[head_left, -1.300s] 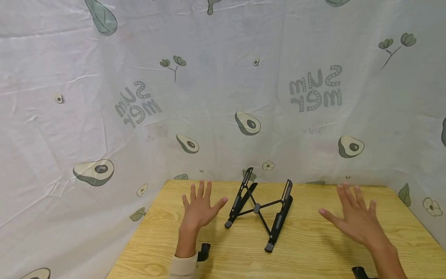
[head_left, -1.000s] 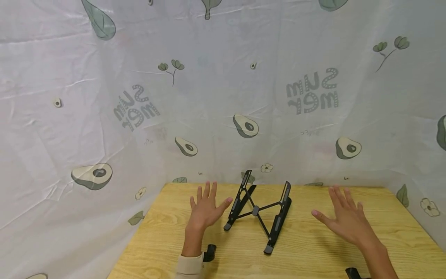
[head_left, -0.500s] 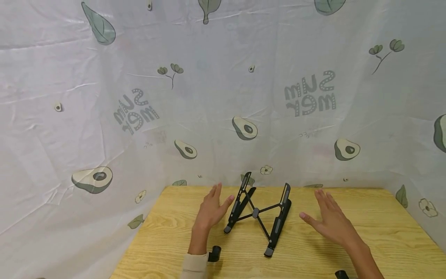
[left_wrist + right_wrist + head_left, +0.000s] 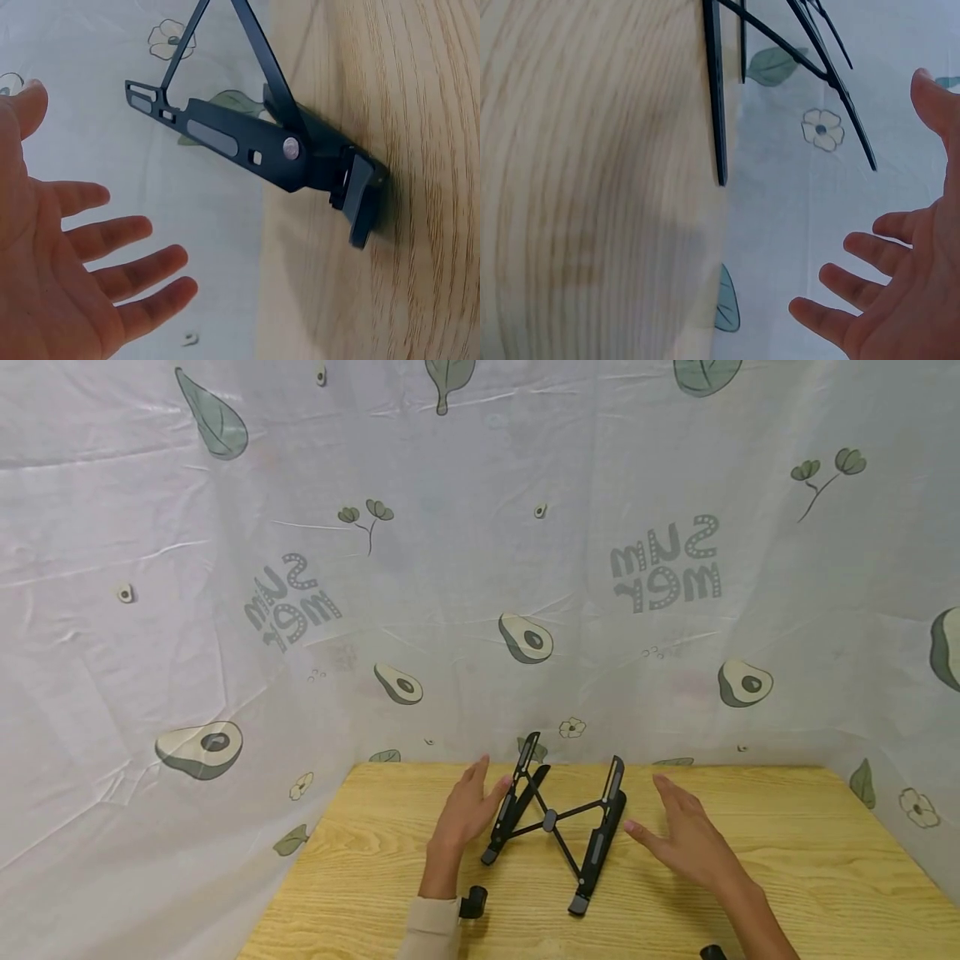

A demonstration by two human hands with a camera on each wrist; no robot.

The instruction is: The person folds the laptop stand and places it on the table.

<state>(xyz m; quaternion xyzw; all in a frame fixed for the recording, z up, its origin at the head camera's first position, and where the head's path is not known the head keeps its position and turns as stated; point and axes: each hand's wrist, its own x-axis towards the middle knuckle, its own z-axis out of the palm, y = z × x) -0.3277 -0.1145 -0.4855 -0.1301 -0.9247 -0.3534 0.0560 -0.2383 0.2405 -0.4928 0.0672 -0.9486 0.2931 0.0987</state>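
A black folding laptop stand (image 4: 551, 820) stands unfolded on the wooden table, its crossed bars meeting at a grey hub. To its left is my left hand (image 4: 462, 810), fingers extended and thumb tip overlapping the stand's left arm in the head view. In the left wrist view that hand (image 4: 67, 255) shows its palm, apart from the stand (image 4: 240, 142). On the other side my right hand (image 4: 690, 839) hovers with spread fingers, thumb pointing at the stand's right arm. The right wrist view shows a gap between the right hand (image 4: 900, 277) and the stand (image 4: 715, 97).
The light wooden table (image 4: 810, 860) reaches back to a pale curtain (image 4: 450, 568) printed with avocados, leaves and flowers. A black wrist mount (image 4: 474, 902) sits at the left cuff, and another (image 4: 712, 952) shows beside the right forearm.
Both hands have moved inward toward the stand, the left one rightward and the right one leftward. Their fingers have drawn closer together. The stand stays in place while the head view tilts up slightly.
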